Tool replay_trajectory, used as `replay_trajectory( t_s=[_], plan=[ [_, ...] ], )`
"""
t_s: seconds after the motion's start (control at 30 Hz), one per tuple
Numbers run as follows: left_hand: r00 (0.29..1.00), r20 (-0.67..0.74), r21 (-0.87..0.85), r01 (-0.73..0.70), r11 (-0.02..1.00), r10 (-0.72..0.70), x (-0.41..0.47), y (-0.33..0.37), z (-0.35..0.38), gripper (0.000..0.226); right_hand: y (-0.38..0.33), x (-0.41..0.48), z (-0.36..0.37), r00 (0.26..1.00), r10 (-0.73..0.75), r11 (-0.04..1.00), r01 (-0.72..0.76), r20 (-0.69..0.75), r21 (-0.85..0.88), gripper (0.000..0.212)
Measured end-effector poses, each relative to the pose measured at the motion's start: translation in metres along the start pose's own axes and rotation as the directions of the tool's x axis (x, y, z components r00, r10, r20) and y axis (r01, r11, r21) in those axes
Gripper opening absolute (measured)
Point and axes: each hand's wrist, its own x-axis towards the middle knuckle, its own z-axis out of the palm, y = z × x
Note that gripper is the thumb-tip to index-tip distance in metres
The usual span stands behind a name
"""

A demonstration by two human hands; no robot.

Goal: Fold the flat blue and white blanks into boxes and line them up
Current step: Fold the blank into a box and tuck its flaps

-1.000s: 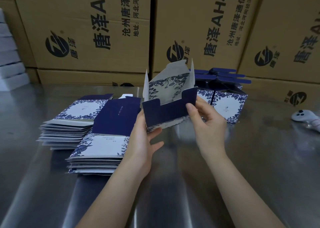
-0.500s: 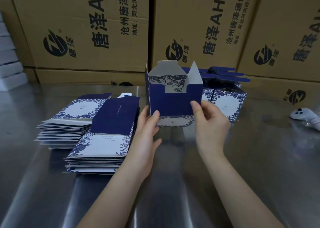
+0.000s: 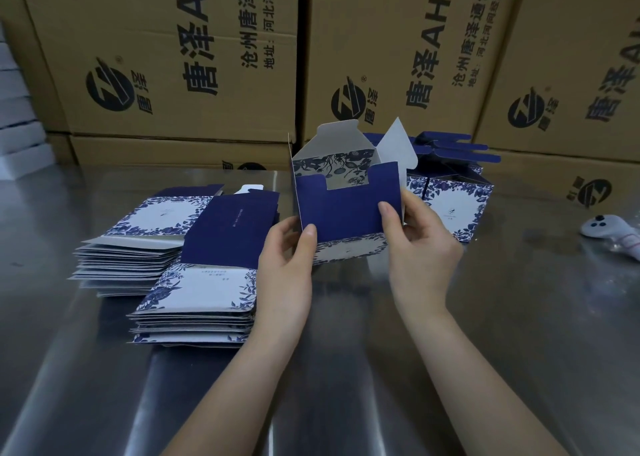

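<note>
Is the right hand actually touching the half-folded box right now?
Touching. The head view shows the right hand pinching the half-folded box at its right edge, with the thumb flat on the blue front panel and the fingers behind it.

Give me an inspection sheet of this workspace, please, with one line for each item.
Surface: shiny metal table.
Job's things: half-folded box held upright, top flaps open; two stacks of flat blanks on the left; finished boxes behind the right hand.
Clutter: white handheld device near the right edge.
Grippers: left hand and right hand each pinch the box's blue front panel, thumb in front.
Cables: nothing seen.
Surroundings: brown printed cartons behind the table; white stacked items at far left.
</note>
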Motion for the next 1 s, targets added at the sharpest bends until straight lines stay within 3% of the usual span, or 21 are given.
replay_trajectory(
  t_s=[0.33,0.5,0.6,0.8,1.0],
  plan=[
    [0.999,-0.051,0.049,0.000,0.999,0.002,0.001,-0.002,0.002,0.034,0.003,-0.004,0.000,0.983,-0.184,0.972,0.179,-0.018,-0.150,0.042],
    [0.999,-0.040,0.082,-0.029,0.996,0.033,0.001,-0.004,0.001,0.033,0.005,-0.004,0.001,0.989,-0.147,0.981,0.145,0.000,-0.128,0.038],
    [0.998,-0.025,0.125,-0.058,0.990,0.062,0.002,-0.004,0.000,0.045,0.004,-0.004,0.002,0.995,-0.100,0.990,0.101,0.020,-0.096,0.036],
    [0.990,0.004,0.345,-0.136,0.929,0.144,0.000,-0.007,-0.002,0.064,0.002,-0.001,-0.001,0.995,-0.019,0.998,0.025,0.101,-0.058,0.062],
    [0.951,0.110,0.542,-0.302,0.784,0.290,-0.006,-0.006,-0.002,0.077,0.000,0.009,-0.009,0.933,-0.224,0.925,0.294,0.281,-0.239,0.062]
  ],
)
